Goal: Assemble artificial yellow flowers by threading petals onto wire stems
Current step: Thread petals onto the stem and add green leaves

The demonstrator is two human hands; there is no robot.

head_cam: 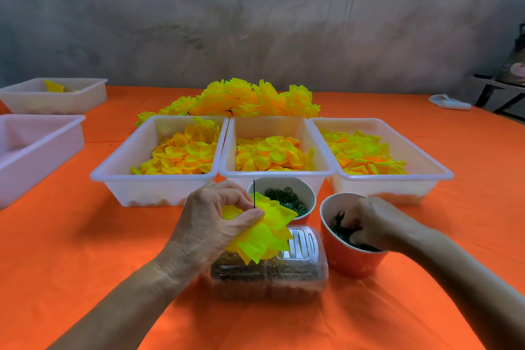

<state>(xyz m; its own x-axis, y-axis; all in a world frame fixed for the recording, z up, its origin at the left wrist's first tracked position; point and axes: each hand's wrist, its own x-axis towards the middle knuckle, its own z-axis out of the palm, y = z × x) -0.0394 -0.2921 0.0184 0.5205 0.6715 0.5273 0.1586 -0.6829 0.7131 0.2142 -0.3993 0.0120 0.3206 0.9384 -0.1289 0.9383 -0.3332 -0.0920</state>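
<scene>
The left hand [218, 216] pinches the upright wire stem [254, 193] with yellow petals [264, 231] threaded below its free tip, while the right hand [369, 221], just beside it, curls its grip around green pieces in the orange cup [341, 258].

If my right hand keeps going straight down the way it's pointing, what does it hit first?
Probably the dark green pieces in the orange cup: the right hand already reaches into it, fingertips at or among them, though depth is unclear.
</scene>
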